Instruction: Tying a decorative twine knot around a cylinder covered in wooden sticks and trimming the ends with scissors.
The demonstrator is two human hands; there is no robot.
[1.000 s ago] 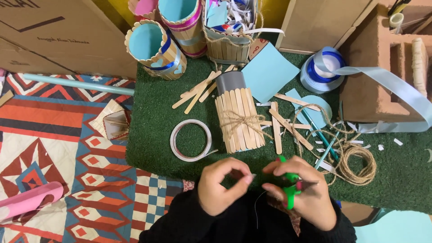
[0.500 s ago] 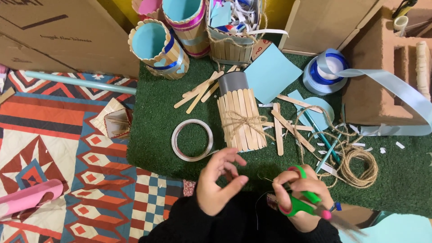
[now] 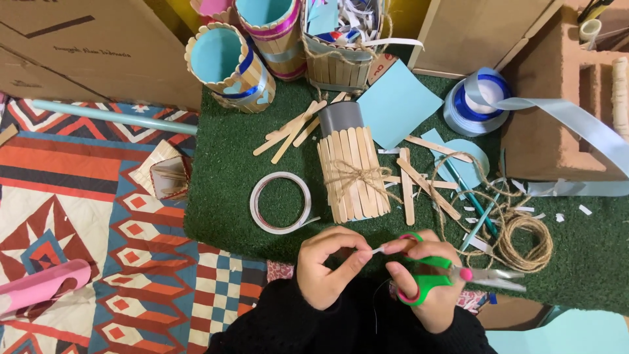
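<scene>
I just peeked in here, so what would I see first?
First, the two hands low in the middle: the left hand and right hand pinch a small white strip between them, the right also holding green-handled scissors. Just above lies a can covered in craft sticks, tied with twine, on green artificial turf.

A large brown cardboard box [image 3: 85,49] lay at the upper left (dark print on its face); another plain cardboard panel [image 3: 468,33] leaned at the top right.
</scene>
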